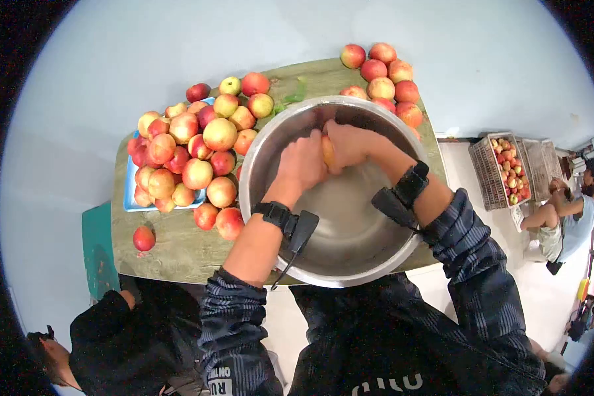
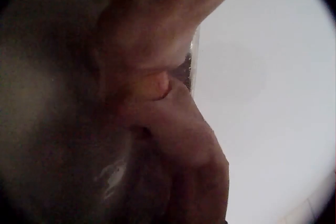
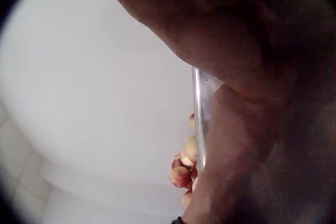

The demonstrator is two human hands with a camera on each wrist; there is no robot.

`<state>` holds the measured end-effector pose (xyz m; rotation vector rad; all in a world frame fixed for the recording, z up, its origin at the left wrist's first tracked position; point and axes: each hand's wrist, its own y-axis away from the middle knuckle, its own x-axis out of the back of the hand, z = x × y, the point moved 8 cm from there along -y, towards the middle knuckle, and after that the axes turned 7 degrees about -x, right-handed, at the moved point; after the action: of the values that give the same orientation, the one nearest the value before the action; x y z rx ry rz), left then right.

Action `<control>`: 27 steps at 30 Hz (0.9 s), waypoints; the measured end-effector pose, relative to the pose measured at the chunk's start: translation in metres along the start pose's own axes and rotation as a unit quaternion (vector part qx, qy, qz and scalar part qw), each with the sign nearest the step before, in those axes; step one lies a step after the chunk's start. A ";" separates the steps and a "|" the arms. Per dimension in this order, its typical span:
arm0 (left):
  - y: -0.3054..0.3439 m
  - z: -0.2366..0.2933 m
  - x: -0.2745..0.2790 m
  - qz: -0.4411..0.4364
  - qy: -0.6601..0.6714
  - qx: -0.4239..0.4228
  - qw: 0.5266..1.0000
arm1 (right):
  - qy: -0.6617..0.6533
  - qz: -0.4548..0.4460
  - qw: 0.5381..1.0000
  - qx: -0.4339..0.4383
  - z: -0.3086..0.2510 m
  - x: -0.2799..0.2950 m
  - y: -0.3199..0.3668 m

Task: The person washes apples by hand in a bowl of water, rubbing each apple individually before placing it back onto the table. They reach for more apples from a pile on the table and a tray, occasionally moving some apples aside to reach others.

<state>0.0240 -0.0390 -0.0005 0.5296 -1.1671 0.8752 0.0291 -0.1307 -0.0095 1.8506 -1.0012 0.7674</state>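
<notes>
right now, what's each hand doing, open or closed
Left hand: closed, holding a fruit.
Right hand: closed, holding the same fruit.

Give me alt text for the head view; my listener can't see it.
A person's left hand and right hand hold a yellow-orange fruit in or just over a wide metal bowl on a table. Red-and-yellow fruits are heaped on and around a blue tray at left; more lie at far right.

Head view bright, edges bowed; wrist views soft, hands [image 2: 181, 127] shadowed.
</notes>
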 end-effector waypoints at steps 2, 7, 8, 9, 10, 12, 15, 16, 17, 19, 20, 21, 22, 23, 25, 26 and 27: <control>0.007 0.009 -0.002 -0.003 -0.020 -0.010 1.000 | -0.052 -0.035 0.998 -0.017 0.003 -0.003 0.001; -0.005 0.004 0.005 -0.067 -0.044 0.009 0.997 | 0.016 0.034 0.999 0.027 -0.010 0.007 0.015; -0.003 0.000 0.007 -0.083 -0.031 0.022 0.996 | 0.021 0.073 0.997 0.023 -0.007 0.005 0.017; -0.006 -0.005 0.000 -0.071 0.020 -0.001 0.997 | 0.029 0.115 0.993 0.020 -0.005 0.007 0.019; -0.009 -0.013 -0.012 -0.061 0.072 -0.023 0.995 | 0.032 0.141 0.989 0.034 -0.008 0.008 0.022; -0.013 -0.022 -0.029 -0.055 0.126 -0.046 0.990 | 0.034 0.192 0.979 0.062 -0.016 0.008 0.026; -0.011 -0.022 -0.031 -0.064 0.095 -0.028 0.993 | 0.090 0.181 0.978 0.047 -0.012 0.001 0.017; -0.007 -0.012 -0.017 -0.070 0.059 -0.008 0.996 | 0.094 0.166 0.981 0.037 -0.012 0.003 0.017; -0.005 -0.005 -0.008 -0.075 0.023 0.012 0.997 | 0.098 0.152 0.983 0.028 -0.011 0.006 0.016; -0.005 -0.002 -0.004 -0.061 -0.005 0.022 0.998 | 0.084 0.137 0.987 0.007 -0.008 0.008 0.013; -0.004 -0.002 -0.002 -0.054 -0.019 0.027 0.998 | 0.064 0.136 0.989 -0.004 -0.007 0.008 0.012; -0.005 -0.003 -0.002 -0.051 -0.031 0.027 0.998 | 0.042 0.139 0.989 -0.017 -0.004 0.011 0.010; -0.006 -0.005 -0.003 -0.049 -0.043 0.025 0.998 | 0.042 0.178 0.983 -0.003 -0.006 0.014 0.011; -0.005 -0.007 -0.004 -0.047 -0.054 0.024 0.997 | 0.043 0.214 0.976 0.011 -0.008 0.012 0.012; -0.005 -0.002 0.001 -0.026 -0.065 0.025 0.997 | 0.066 0.263 0.962 0.042 -0.011 0.014 0.016; -0.005 0.000 0.003 -0.015 -0.068 0.027 0.997 | 0.087 0.276 0.955 0.058 -0.012 0.014 0.017; -0.004 0.005 0.004 -0.023 -0.073 0.024 0.997 | 0.109 0.289 0.948 0.076 -0.019 0.017 0.021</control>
<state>0.0253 -0.0439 0.0049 0.6670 -1.2639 0.8374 0.0170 -0.1259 0.0210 1.5541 -1.3859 1.3986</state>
